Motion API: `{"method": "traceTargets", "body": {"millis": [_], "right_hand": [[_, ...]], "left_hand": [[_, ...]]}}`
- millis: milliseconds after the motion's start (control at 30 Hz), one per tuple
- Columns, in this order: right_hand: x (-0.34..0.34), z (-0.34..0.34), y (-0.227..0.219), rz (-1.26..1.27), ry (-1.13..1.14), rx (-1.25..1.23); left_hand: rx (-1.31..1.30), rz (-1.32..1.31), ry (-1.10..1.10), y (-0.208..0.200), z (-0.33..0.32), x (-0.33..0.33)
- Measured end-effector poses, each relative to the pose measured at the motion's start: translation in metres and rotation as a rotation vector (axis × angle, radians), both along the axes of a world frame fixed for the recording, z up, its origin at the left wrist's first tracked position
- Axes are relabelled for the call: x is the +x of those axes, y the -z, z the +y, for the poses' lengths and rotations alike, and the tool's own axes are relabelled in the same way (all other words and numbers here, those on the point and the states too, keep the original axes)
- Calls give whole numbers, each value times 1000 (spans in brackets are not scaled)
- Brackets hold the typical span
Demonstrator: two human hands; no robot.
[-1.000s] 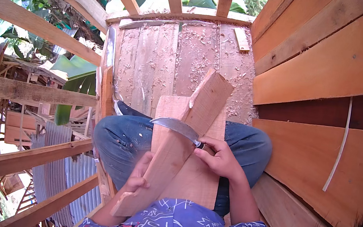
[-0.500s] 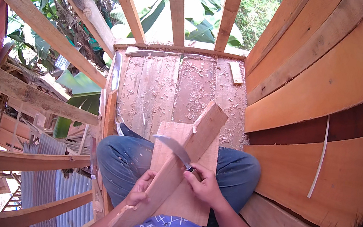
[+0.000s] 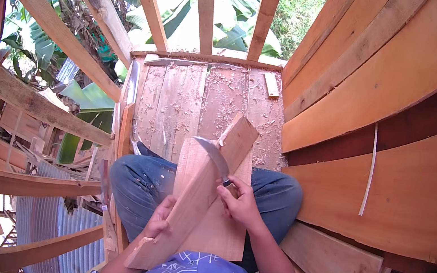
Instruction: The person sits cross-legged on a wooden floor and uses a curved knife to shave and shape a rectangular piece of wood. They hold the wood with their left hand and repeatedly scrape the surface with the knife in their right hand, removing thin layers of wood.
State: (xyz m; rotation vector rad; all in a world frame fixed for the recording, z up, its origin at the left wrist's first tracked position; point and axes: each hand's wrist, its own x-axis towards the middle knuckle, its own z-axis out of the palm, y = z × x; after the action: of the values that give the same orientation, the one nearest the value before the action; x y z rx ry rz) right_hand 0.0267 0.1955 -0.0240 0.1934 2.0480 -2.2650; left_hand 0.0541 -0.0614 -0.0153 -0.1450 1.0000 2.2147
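The plank [image 3: 194,198] lies aslant on a wider board [image 3: 221,234] over our jeans [image 3: 134,180]. Beyond its far end we see shavings [image 3: 227,87] and an offcut [image 3: 271,85] on the floor [image 3: 176,113]; rails [image 3: 35,102] stand to its left, a wall [image 3: 374,92] to its right. The knife [image 3: 217,157], curved and grey, blocks part of it. It looks pale and notched near its near end. Our left hand [image 3: 158,218] is curled on its left edge, our right hand [image 3: 240,202] closed around the knife's handle.
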Motion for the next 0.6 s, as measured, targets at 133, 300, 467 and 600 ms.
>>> {"method": "traceTargets", "body": {"millis": [133,300,467,600], "right_hand": [[-1,11,7,-63,162,-107],[5,25,-23,-161,245,-134],[31,-2,-34,-89,12,-60],[48,-8,-12,-54,67,-26]], "left_hand": [[-13,53,-3,-1,-2,6],[-46,165,10,14,-4,16],[-14,116,30,0,-2,10],[-34,119,49,5,-9,10]]}}
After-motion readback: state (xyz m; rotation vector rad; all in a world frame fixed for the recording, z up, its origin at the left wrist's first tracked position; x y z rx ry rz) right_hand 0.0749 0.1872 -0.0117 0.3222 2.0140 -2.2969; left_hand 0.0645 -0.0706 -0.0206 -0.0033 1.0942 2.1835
